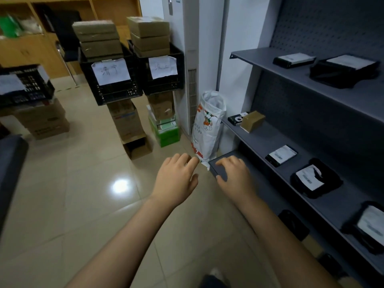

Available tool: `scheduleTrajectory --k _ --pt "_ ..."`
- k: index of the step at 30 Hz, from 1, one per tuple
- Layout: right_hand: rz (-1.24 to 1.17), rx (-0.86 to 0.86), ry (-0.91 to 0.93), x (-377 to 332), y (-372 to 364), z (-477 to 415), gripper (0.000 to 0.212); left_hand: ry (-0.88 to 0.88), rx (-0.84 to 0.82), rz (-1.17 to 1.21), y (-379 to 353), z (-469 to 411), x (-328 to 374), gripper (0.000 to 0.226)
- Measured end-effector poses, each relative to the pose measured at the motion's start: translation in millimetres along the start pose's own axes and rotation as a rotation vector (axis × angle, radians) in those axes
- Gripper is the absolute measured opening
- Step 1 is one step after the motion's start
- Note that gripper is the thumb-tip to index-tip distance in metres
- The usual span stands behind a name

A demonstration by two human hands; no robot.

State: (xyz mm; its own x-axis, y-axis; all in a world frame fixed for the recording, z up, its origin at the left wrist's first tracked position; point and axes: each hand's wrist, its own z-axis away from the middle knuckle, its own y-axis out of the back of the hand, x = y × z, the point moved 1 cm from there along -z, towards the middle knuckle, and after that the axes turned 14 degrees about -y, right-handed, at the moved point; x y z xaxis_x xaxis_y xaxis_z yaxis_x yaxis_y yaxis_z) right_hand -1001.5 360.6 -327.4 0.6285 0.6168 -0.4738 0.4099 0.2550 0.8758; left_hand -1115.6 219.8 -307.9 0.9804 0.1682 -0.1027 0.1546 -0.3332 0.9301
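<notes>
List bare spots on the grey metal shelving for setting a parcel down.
Middle grey metal shelf: bare stretch between the small brown cardboard box and the flat black white-labelled parcel. Upper grey shelf: bare front strip before its two black parcels. Crowded: middle shelf's near half, black labelled pouches. Right hand rests on the dark grey flat panel below.

Floor tiles (pixel 83 183) left of the bottom shelf (pixel 220 169): open, you pass freely. White sack (pixel 207 129) stands at its end corner. Middle shelf (pixel 270 138) overhangs, limiting your headroom.
</notes>
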Motion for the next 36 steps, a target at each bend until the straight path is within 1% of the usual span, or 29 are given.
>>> scheduleTrajectory --k 7,13,17,23,26,29,32,36 --pt "-0.005 0.009 -0.035 4.8 -43.3 -137.1 0.023 -0.056 -0.049 0.009 -70.8 -100.2 -90.6 0.031" --pt "-0.030 -0.025 -0.107 26.4 -61.9 -263.8 0.027 -0.088 -0.115 0.041 -130.2 -205.3 -157.3 0.031" --pt "-0.038 -0.048 -0.243 54.5 -65.2 -316.0 0.026 -0.146 -0.165 0.092 -167.7 -264.3 -178.5 0.034" --pt "-0.021 -0.060 -0.475 102.1 -81.1 -368.4 0.033 -0.274 -0.170 0.165 -229.8 -344.2 -198.1 0.031" --pt "-0.011 -0.007 -0.563 116.9 -90.7 -389.8 0.033 -0.338 -0.182 0.200 -263.0 -382.0 -206.9 0.032" --pt "0.018 0.056 -0.658 126.0 -100.9 -412.7 0.032 -0.428 -0.232 0.251 -295.6 -421.6 -216.8 0.035" --pt "-0.016 0.116 -0.801 128.3 -114.0 -428.1 0.032 -0.558 -0.267 0.322 -325.1 -457.3 -228.7 0.029" --pt "-0.050 0.217 -0.979 125.4 -137.4 -438.7 0.032 -0.753 -0.295 0.333 -355.9 -495.8 -244.4 0.023"
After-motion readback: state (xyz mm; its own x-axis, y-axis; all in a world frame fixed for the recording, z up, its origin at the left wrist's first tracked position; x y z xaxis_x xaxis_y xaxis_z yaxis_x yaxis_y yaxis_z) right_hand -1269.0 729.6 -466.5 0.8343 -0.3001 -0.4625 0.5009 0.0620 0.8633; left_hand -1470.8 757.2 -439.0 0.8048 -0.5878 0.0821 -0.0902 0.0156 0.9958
